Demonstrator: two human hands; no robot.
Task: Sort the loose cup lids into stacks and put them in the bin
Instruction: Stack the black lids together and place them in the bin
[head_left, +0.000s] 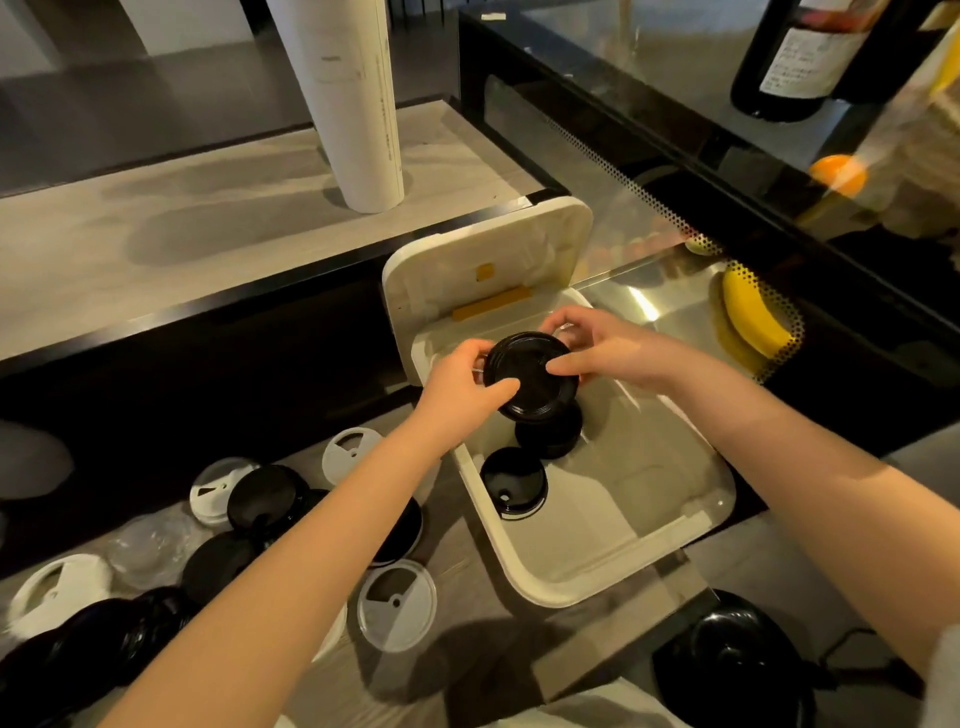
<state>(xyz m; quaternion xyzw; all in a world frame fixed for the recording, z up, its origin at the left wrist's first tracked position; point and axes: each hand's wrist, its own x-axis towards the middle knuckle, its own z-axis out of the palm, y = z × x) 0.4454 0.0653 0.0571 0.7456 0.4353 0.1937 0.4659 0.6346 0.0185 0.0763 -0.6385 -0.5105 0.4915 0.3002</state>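
Together, the left hand (462, 382) and right hand (608, 348) pinch a black lid stack (530, 376) over the bin (558, 597).

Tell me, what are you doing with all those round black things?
A person is tidying cup lids. The left hand and right hand grip a black lid stack above the open white bin. More black lids sit inside it. Other loose lids, black, white and clear, lie on the counter to the left.
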